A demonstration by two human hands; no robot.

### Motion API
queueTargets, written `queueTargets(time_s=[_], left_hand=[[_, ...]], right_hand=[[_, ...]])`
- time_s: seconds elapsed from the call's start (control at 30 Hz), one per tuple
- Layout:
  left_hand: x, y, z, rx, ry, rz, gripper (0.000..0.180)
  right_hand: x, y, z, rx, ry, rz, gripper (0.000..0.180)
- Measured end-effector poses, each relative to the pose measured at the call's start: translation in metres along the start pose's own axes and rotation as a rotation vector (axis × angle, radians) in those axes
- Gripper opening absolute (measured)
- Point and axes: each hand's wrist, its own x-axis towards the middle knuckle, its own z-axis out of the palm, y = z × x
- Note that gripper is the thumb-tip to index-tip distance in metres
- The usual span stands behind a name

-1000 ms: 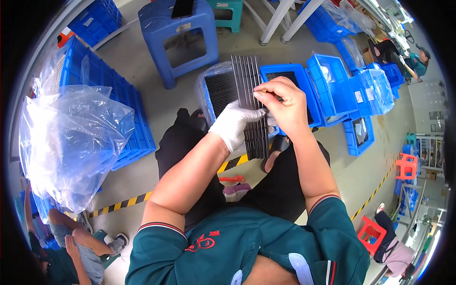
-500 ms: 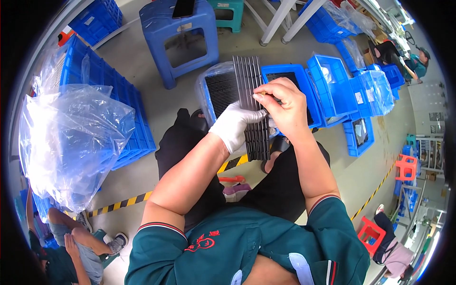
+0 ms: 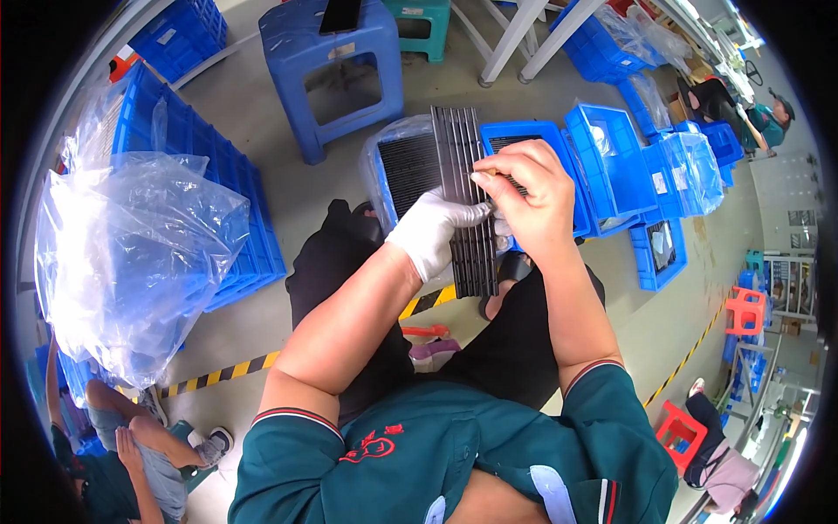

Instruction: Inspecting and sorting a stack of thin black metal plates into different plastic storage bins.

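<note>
My left hand (image 3: 429, 230), in a white glove, is closed around a long black ribbed panel (image 3: 473, 266) held up before me. The panel has several parallel ridges running along its length. My bare right hand (image 3: 537, 188) is pinched at the panel's right side, thumb against forefinger. A small tan bit shows between those fingertips, too small to name. Behind the panel stands a blue crate lined with a clear bag (image 3: 373, 166), holding black slatted parts (image 3: 408, 170). A second blue crate (image 3: 515, 128) to its right also has dark slatted parts inside, partly hidden by my right hand.
A blue stool (image 3: 327, 48) with a dark flat object on top stands beyond. Stacked blue crates (image 3: 214, 166) under a clear plastic bag (image 3: 131, 262) rise at the left. More blue bins (image 3: 611, 162) are at the right. People sit at both sides.
My right hand has shifted slightly to the right, its fingers still pinched. The panel has moved very little, and my left hand keeps its hold.
</note>
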Motion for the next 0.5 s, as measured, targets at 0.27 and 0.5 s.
queueTargets(time_s=[0.27, 0.5], left_hand=[[0.005, -0.003, -0.006, 0.063, -0.032, 0.023, 0.031], [-0.005, 0.003, 0.004, 0.083, -0.044, 0.021, 0.031]], right_hand=[[-0.003, 0.008, 0.008, 0.216, -0.084, 0.274, 0.010], [0.000, 0.006, 0.007, -0.043, -0.113, -0.019, 0.017]])
